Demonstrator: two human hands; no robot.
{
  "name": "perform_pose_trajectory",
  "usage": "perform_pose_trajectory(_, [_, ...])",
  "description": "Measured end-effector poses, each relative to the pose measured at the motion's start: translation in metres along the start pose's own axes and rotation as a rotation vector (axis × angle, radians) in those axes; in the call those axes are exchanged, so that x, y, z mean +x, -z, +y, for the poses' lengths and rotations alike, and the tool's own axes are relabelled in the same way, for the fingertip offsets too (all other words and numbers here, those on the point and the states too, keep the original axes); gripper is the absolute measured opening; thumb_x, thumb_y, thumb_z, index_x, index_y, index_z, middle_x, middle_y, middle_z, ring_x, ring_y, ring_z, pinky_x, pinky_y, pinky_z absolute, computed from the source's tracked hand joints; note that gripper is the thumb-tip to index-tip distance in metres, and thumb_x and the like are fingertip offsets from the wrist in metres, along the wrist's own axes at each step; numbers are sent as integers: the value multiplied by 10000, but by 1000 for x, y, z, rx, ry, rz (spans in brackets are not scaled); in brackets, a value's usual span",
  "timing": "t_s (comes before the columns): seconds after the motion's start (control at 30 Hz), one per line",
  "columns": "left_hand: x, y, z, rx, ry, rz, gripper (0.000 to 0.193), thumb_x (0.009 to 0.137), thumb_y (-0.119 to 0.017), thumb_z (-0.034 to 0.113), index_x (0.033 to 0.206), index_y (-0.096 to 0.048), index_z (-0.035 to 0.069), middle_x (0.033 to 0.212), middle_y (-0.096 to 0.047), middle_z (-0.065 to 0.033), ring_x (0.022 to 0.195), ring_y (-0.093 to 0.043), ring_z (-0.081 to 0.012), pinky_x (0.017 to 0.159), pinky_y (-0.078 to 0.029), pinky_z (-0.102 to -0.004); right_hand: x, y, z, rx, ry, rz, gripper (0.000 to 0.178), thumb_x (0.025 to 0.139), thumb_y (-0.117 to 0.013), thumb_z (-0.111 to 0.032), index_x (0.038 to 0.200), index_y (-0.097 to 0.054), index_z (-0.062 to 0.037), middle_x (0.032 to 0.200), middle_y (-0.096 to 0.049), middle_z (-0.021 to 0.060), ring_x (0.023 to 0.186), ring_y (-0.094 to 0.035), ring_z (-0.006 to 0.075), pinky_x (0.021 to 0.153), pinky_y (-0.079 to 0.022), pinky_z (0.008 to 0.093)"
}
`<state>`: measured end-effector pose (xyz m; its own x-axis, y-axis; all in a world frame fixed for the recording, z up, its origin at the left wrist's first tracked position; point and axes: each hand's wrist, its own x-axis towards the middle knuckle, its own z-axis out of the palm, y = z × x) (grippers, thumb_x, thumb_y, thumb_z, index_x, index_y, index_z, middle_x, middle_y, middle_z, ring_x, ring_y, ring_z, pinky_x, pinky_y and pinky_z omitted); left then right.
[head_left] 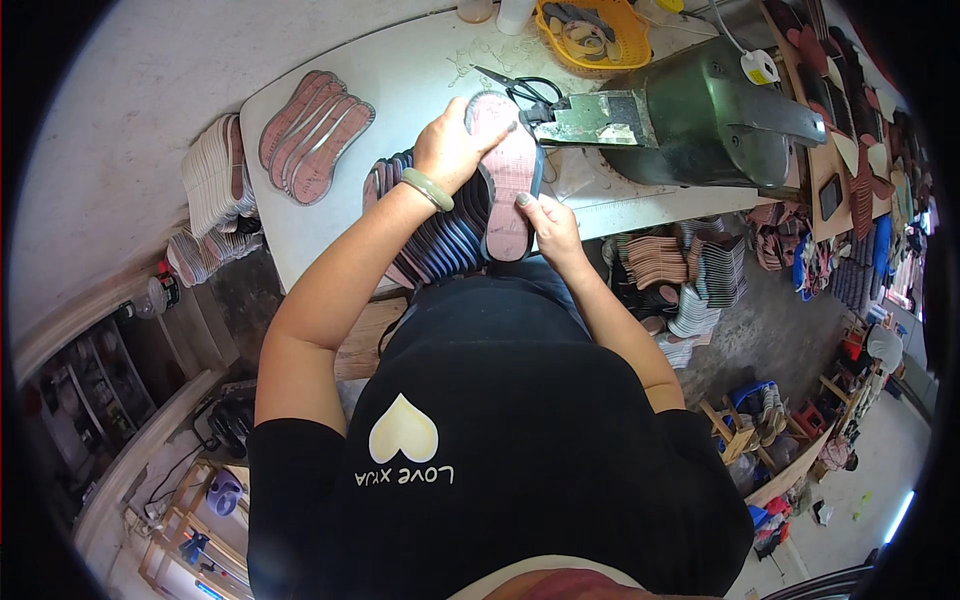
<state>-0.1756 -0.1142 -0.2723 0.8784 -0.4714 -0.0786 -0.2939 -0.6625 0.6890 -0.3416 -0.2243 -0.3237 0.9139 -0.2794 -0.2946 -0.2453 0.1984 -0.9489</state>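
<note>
Over the white table (410, 90), a pink sole (511, 178) is pinched near its top by the left hand (450, 146) and at its side by the right hand (554, 232), beside a green machine (690, 115)

I see shoe insole (512, 172) faced in matt, woven-looking cloth. Tabletop (405, 105) smooth, pale. Machine housing (690, 105) glossy, like painted metal; front plate (585, 122) scuffed. Basket (636, 42) plastic. Bangle (427, 189) smooth, polished. T-shirt (540, 440) soft matt cloth.
</note>
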Motion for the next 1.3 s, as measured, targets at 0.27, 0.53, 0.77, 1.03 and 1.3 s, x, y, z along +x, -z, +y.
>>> perform_pose_trajectory(0.27, [11, -19, -9, -155, 142, 229, 573, 704, -725, 411, 1022, -531, -24, 881, -628, -250, 847, -620, -388, 755, -492, -410, 18, 6, -42, -354, 96, 144, 235, 879, -606, -203, 788, -652, 9, 605, -595, 27, 564, -476, 46, 520, -409, 241])
perform_pose_trajectory(0.53, [25, -31, -12, -266, 276, 433, 566, 715, -709, 380, 1026, -530, -58, 917, -625, -260, 883, -614, -390, 792, -482, -406, 44, 20, -64, -769, 268, 125, 283, 875, -589, -251, 788, -657, 9, 618, -612, 93, 562, -557, 94, 531, -437, 270])
perform_pose_trajectory(0.77, [38, -25, -11, -373, 382, 462, 506, 719, -705, 348, 967, -546, -64, 917, -627, -258, 885, -615, -382, 797, -477, -394, -1, 28, -45, 318, -366, -313, 409, 908, -514, -317, 972, -587, 81, 717, -633, 116, 567, -599, 161, 531, -484, 252])
perform_pose_trajectory(1.03, [65, -27, -38, -495, 397, 436, 528, 717, -700, 337, 987, -541, -87, 949, -617, -271, 919, -603, -387, 827, -462, -398, 14, 1, -44, 381, -322, -8, 303, 891, -574, -279, 848, -591, 20, 663, -584, 71, 485, -489, 110, 425, -364, 227])
perform_pose_trajectory(1.3, [80, 20, 1, 227, -615, -377, 642, 734, -689, 408, 1184, -505, -10, 1223, -489, -188, 1203, -416, -332, 993, -331, -393, 39, -20, -44, 372, -225, 37, 333, 894, -568, -300, 828, -598, 26, 591, -539, 35, 479, -472, 101, 438, -348, 210])
